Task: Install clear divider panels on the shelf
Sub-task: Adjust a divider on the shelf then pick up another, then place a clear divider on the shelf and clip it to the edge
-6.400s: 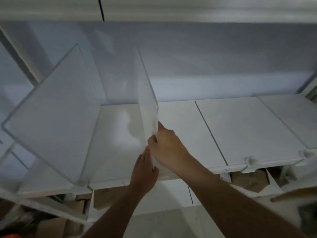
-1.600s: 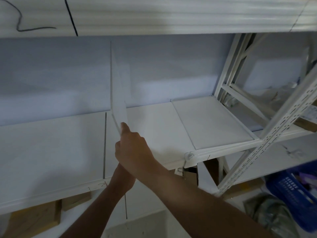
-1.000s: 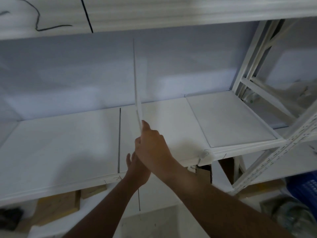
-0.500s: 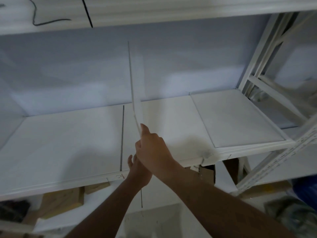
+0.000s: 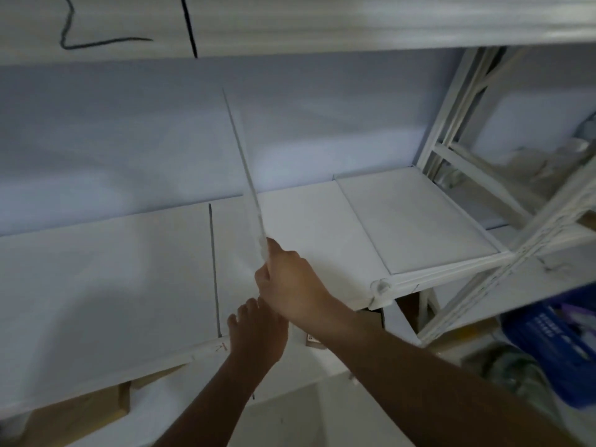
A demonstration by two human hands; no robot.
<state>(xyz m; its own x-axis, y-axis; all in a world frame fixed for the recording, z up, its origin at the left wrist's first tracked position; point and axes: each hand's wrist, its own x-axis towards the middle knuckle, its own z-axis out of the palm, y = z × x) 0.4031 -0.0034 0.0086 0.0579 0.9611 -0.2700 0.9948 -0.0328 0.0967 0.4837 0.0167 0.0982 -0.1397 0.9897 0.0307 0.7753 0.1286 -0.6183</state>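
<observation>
A clear divider panel stands edge-on over the white shelf, leaning with its top to the left. My right hand is closed around its near edge, just above the shelf's front. My left hand sits lower, at the shelf's front lip below the right hand; whether it grips the panel's bottom corner is hidden. A dark seam between two shelf boards runs just left of the panel.
A clear clip sits on the front rail to the right. White uprights and braces close the shelf's right end. A blue basket stands lower right. An upper shelf hangs overhead. Cardboard lies under the shelf.
The panel has tilted, its top now leaning left, and both hands stay at its near edge. Since 6.4 s ago I shifted right along the shelf, away from the earlier dividers.
</observation>
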